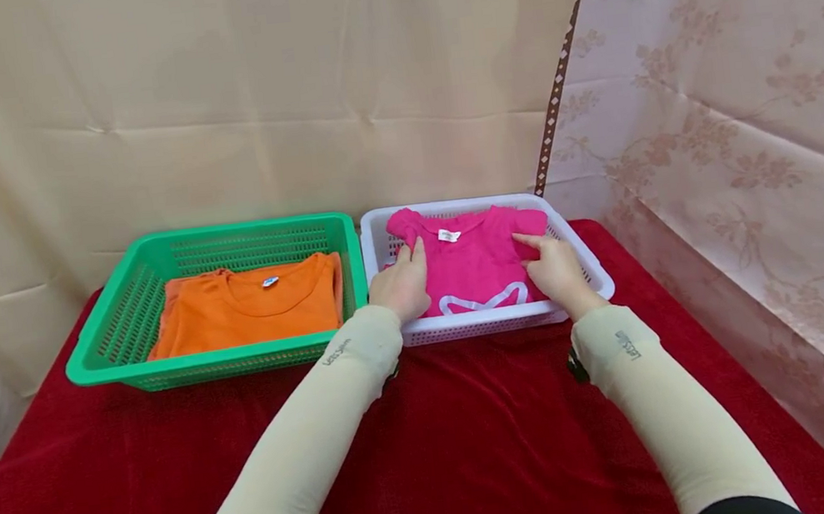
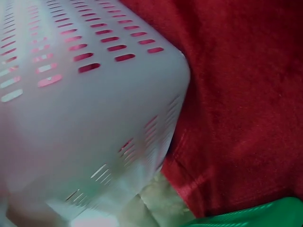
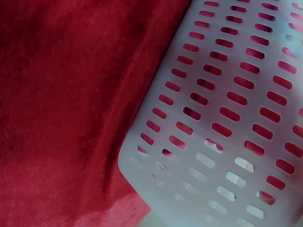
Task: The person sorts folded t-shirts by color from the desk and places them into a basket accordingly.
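Note:
A folded pink T-shirt [image 1: 476, 259] with a white neck label and a pale printed outline lies in a pale lavender basket [image 1: 482, 317]. My left hand [image 1: 403, 285] reaches over the basket's front left, its straight fingers touching the shirt's left side. On the opposite side my right hand [image 1: 558, 268] extends its index finger onto the shirt near the right sleeve. In the left wrist view the slotted wall of the basket [image 2: 94, 118] fills much of the picture. The right wrist view also shows the slotted basket [image 3: 220, 113], and both hands' fingers are out of sight there.
Left of the lavender basket stands a green basket [image 1: 223, 361] holding folded orange T-shirts [image 1: 258, 302]. Both baskets sit on a red velvet cloth [image 1: 491, 433]. Beige curtain [image 1: 230, 100] hangs behind, and a floral curtain [image 1: 745, 130] runs along the right.

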The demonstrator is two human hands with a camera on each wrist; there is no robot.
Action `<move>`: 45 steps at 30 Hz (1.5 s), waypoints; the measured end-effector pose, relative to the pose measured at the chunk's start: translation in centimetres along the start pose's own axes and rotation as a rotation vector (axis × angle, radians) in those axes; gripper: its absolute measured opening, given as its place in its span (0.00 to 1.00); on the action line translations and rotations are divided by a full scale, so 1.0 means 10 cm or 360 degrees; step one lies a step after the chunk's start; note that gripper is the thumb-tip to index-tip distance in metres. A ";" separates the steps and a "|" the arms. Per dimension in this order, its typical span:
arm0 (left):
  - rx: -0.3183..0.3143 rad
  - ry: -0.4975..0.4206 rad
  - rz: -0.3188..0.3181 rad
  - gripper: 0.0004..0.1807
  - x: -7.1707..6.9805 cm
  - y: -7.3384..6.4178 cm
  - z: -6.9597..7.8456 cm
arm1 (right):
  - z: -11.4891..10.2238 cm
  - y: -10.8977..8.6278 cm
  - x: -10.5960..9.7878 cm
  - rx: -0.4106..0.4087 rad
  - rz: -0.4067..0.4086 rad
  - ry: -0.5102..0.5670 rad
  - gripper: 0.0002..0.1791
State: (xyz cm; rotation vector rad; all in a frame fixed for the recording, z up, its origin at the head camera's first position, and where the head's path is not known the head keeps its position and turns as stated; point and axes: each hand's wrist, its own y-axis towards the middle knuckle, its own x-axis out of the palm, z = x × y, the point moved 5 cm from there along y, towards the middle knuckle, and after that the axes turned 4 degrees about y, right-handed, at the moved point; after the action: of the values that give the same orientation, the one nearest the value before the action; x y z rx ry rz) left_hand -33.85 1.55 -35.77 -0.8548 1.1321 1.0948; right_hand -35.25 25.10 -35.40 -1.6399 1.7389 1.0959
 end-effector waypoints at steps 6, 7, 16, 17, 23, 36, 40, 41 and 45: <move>-0.0014 0.0088 -0.0002 0.45 0.03 -0.01 0.02 | -0.02 0.01 0.04 -0.0034 -0.0055 -0.0185 0.31; -0.0018 0.0092 -0.0009 0.45 0.03 -0.01 0.02 | -0.02 0.01 0.05 -0.0030 -0.0068 -0.0210 0.31; -0.0040 0.0137 -0.0004 0.43 0.05 -0.01 0.02 | -0.04 0.00 0.09 0.0039 -0.0128 -0.0346 0.32; -0.0047 0.0137 0.0004 0.42 0.04 -0.02 0.02 | -0.04 0.00 0.09 0.0049 -0.0129 -0.0353 0.32; -0.0045 0.0140 0.0049 0.41 0.03 -0.03 0.03 | -0.02 0.00 0.10 0.0129 -0.0171 -0.0388 0.32; -0.0053 0.0152 0.0089 0.35 0.04 -0.05 0.01 | -0.01 0.01 0.13 0.0219 -0.0184 -0.0439 0.31; -0.0041 0.0151 0.0130 0.31 0.04 -0.05 0.02 | 0.00 0.00 0.12 0.0249 -0.0145 -0.0478 0.31; -0.0040 0.0150 0.0141 0.29 0.04 -0.06 0.02 | 0.00 0.00 0.11 0.0254 -0.0138 -0.0489 0.31; -0.0049 0.0158 0.0181 0.20 0.03 -0.07 0.03 | 0.01 -0.01 0.11 0.0285 -0.0130 -0.0498 0.29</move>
State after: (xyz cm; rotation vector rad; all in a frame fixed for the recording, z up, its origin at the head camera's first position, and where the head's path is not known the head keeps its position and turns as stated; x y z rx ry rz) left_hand -33.13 1.70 -36.04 -0.8857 1.2617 1.1765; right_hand -35.30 24.58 -36.36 -1.3384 1.5070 1.0607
